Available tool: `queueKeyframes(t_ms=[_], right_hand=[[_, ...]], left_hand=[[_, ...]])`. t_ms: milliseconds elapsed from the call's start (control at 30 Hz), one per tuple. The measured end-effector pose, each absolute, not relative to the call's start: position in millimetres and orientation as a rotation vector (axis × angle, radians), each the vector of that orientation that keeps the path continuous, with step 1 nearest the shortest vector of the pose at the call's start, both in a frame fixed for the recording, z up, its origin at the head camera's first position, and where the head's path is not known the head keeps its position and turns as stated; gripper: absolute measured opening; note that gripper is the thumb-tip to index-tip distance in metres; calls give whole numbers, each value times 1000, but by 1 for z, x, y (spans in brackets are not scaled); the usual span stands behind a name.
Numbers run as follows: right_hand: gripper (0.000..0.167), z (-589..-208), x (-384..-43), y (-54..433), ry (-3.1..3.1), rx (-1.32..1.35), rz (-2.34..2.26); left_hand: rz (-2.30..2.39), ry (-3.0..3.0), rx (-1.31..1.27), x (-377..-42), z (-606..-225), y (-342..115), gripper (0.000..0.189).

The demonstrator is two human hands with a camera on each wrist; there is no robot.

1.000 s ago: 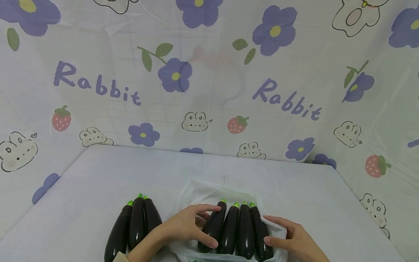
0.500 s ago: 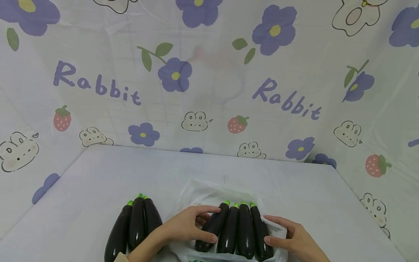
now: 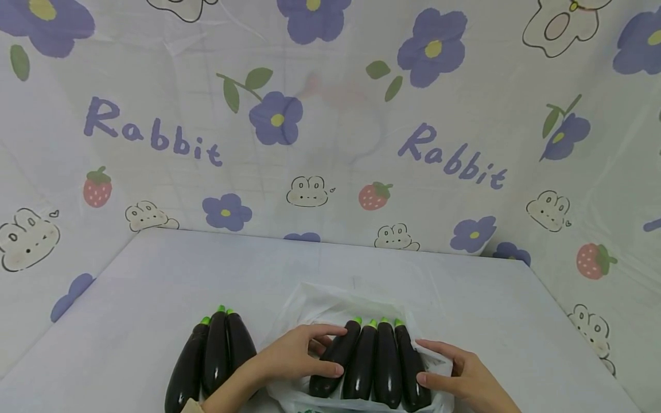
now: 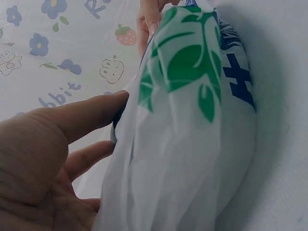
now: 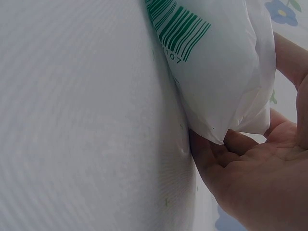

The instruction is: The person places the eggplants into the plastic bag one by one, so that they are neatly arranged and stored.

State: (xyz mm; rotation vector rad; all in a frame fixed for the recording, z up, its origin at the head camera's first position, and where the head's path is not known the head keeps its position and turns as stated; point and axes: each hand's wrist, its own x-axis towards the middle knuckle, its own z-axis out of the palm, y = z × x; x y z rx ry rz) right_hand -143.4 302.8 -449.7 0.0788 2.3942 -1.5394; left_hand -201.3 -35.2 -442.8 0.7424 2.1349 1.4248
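In the head view, an open white plastic bag (image 3: 325,298) lies at the front of the table with several dark eggplants side by side in it, green stem ends pointing away. My left hand (image 3: 294,353) holds the leftmost eggplant (image 3: 338,350), thumb on its lower part and index finger near its top; this eggplant leans right at its stem. On the other side, my right hand (image 3: 467,373) grips the bag's side, its thumb against the rightmost eggplant (image 3: 413,367). Green print on the bag (image 4: 178,144) fills the left wrist view. The right wrist view shows fingers (image 5: 207,154) under the bag's edge.
Three more eggplants (image 3: 216,350) lie close together on the white table (image 3: 206,264), left of the bag and partly behind my left forearm. A printed cloth (image 3: 330,143) with flowers and rabbits hangs behind the table and along its sides.
The leftmost eggplant in the bag has tilted, its stem end shifting slightly right and its lower end slightly left. Both hands stay nearly in place.
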Motion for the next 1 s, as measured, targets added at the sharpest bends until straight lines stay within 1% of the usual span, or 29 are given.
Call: queueKeyframes(t_ms=[1000], right_hand=[[66,-449,-143,305,2382,23,-1552]], left_hand=[[1426,2151,741,-200,-442,-34,59]])
